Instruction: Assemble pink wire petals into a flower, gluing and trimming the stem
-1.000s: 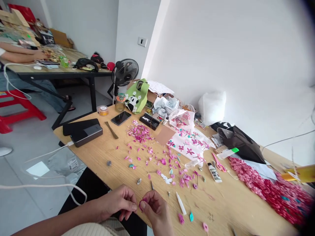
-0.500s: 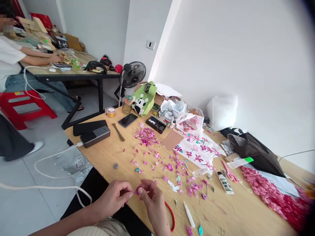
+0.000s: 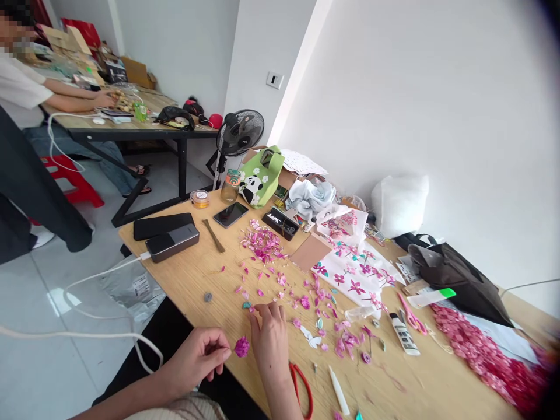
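Observation:
My left hand (image 3: 205,356) is closed at the near edge of the wooden table, thumb and forefinger pinching the thin stem of a small purple artificial flower (image 3: 242,346). The flower's ruffled head points to the right, toward my other hand. My right hand (image 3: 270,333) is lowered over the table with its fingers curved and apart. Its thumb and forefinger tips are beside a small teal leaf (image 3: 247,305) with a pink petal by it; whether they touch is unclear. Scattered pink petals (image 3: 282,280) and a larger petal pile (image 3: 263,244) lie beyond the hands.
Red-handled scissors (image 3: 308,392) lie under my right forearm, with a white tube (image 3: 338,389) to their right. Farther right are a glue tube (image 3: 404,335) and pink scissors (image 3: 411,315). A power bank (image 3: 172,242) and phone (image 3: 230,214) sit left. A co-worker (image 3: 74,96) works at another table.
My right hand has left the purple flower and moved forward to the teal leaf. My left hand keeps the flower, now in plain sight. A dark-trousered leg at the left has moved farther into view.

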Available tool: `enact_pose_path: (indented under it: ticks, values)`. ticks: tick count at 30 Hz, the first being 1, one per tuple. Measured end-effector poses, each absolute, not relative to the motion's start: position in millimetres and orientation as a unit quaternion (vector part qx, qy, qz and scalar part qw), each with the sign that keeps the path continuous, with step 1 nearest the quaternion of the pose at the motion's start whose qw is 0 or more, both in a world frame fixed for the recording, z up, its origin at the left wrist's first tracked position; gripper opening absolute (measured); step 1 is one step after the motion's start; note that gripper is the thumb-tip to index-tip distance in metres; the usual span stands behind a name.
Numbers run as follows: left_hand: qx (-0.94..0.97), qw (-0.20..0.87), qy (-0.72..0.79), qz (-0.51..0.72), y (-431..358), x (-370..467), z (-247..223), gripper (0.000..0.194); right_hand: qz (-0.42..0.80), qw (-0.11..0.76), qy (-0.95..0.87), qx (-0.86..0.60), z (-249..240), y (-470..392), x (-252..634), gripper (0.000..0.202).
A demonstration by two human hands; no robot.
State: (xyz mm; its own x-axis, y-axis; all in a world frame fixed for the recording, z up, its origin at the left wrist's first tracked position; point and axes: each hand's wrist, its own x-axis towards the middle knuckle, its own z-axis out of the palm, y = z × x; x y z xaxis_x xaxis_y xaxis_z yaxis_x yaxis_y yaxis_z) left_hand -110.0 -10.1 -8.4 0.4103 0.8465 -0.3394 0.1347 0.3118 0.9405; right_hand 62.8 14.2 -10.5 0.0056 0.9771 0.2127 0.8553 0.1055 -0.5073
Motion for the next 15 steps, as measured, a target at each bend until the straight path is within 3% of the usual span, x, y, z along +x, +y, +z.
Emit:
enact_pose_path:
  ticks: [5, 15]
  values:
    - [0.517, 0.648, 0.48, 0.286, -10, -116, -6, 0.033, 0.075, 0.227, -0.716, -0.656, -15, 31, 54, 0.027]
    - [0.504, 0.663, 0.481, 0.276, -12, -123, -10, 0.036, 0.041, 0.274, -0.679, -0.68, -9, 43, 80, 0.026]
